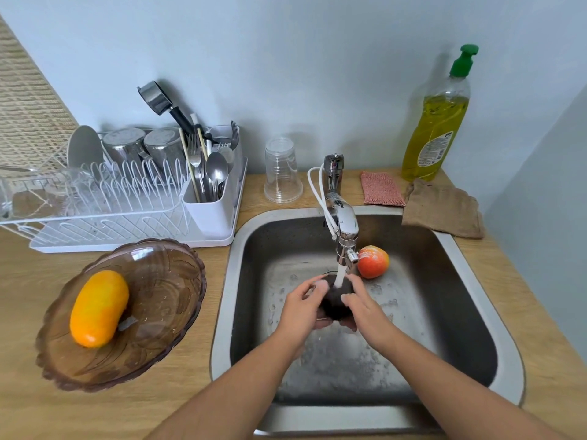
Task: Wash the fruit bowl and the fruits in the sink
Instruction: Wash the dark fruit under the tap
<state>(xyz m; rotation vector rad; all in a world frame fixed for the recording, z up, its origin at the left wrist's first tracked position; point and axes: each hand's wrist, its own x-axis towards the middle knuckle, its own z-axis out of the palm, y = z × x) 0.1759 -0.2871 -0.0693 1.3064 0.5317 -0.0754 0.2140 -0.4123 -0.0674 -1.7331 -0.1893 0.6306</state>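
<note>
Both my hands hold a dark fruit [336,302] over the steel sink [470,281], directly under water running from the faucet [345,230]. My left hand [303,308] cups its left side and my right hand [365,308] its right; much of the fruit is hidden by my fingers. A red-orange apple [373,261] lies in the sink behind the spout. On the counter to the left, the brown glass fruit bowl [165,300] holds an orange-yellow mango [99,308].
A white dish rack [127,214] with cups and cutlery stands at the back left. An upturned clear plastic cup [282,173], a pink scouring pad [382,188], a brown cloth [443,208] and a yellow dish soap bottle [438,122] line the back counter.
</note>
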